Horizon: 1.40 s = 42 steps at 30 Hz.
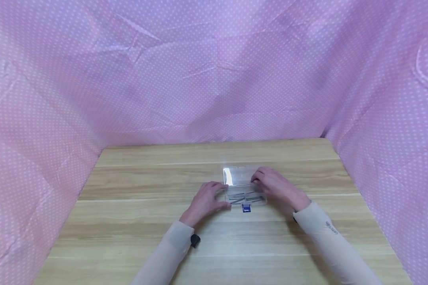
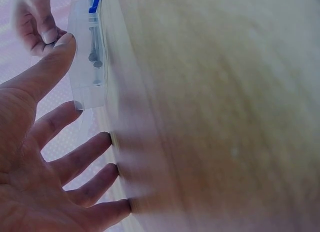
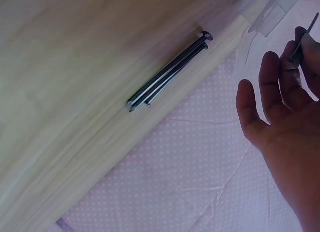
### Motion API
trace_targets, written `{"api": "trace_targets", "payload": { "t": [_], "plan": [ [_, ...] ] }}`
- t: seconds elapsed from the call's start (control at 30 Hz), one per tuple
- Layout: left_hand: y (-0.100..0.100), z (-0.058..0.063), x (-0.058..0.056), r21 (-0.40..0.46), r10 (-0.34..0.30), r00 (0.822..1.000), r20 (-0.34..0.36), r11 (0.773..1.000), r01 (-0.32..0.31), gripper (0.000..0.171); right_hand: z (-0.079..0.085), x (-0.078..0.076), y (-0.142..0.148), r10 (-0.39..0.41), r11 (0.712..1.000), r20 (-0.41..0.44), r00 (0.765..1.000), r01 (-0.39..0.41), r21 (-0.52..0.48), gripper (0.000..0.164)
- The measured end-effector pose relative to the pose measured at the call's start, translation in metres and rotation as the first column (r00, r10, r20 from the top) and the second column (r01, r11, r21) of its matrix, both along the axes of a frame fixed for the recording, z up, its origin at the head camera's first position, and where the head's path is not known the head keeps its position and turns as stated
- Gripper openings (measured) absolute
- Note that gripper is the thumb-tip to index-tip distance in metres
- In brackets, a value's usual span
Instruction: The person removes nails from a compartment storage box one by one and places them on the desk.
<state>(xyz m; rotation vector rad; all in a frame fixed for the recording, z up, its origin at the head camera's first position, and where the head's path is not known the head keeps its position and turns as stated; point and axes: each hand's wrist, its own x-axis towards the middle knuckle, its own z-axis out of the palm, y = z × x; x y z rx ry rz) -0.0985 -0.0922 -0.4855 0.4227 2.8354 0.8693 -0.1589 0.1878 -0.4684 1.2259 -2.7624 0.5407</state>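
A clear plastic box (image 1: pixel 263 202) stands on the table with its lid (image 1: pixel 241 176) swung back and a blue latch (image 1: pixel 247 208) at the front. Several metal nails (image 1: pixel 238 198) lie inside. My left hand (image 1: pixel 206 201) is at the box's left end, fingers spread, thumb by the front corner and index fingertip by the rear one. Over the box's right side, my right hand (image 1: pixel 277 186) pinches a nail (image 3: pixel 311 26) between thumb and fingertips. Several more nails (image 3: pixel 167 74) lie side by side on the table beside that hand; the head view does not show them.
The wooden table (image 1: pixel 146 221) carries the box near its middle. Pink dotted cloth (image 1: pixel 199 79) hangs behind it and along both sides. A black band piece (image 1: pixel 195 240) shows at the left sleeve's cuff.
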Motion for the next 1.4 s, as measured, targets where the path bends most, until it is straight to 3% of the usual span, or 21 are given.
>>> {"api": "trace_targets", "payload": {
  "t": [0.77, 1.4],
  "plan": [
    [-0.003, -0.001, -0.003, -0.004, -0.013, 1.000, -0.010, 1.000, 0.013, 0.070, 0.003, -0.007, 0.030, -0.105, 0.992, -0.033, 0.994, 0.102, -0.080, 0.008],
    [-0.001, -0.001, -0.003, -0.016, -0.012, 1.000, -0.004, 1.000, 0.012, 0.072, 0.004, -0.011, 0.058, -0.155, 0.981, 0.020, 0.988, 0.156, -0.115, 0.006]
  ]
}}
